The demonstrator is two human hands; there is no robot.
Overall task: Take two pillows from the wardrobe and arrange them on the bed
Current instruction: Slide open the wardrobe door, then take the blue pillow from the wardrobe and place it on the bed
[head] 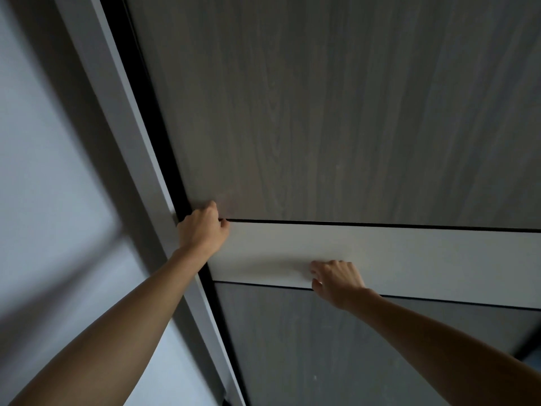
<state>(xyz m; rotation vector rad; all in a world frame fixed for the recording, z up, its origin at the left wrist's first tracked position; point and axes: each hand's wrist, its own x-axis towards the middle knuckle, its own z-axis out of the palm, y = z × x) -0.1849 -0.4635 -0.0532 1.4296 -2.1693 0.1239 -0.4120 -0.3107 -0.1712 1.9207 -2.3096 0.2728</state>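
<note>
A wardrobe door (336, 112) of grey wood grain fills the view, with a pale horizontal band (409, 259) across its middle. My left hand (202, 230) curls its fingers around the door's left edge, at the top of the pale band, where a narrow dark gap (164, 136) runs beside the frame. My right hand (336, 281) rests with fingers bent against the lower edge of the pale band, holding nothing. No pillow and no bed are in view. The inside of the wardrobe is hidden.
A grey frame post (117, 98) stands left of the door. A pale wall (38, 171) with soft shadows lies further left. A small dark opening (531, 344) shows at the lower right.
</note>
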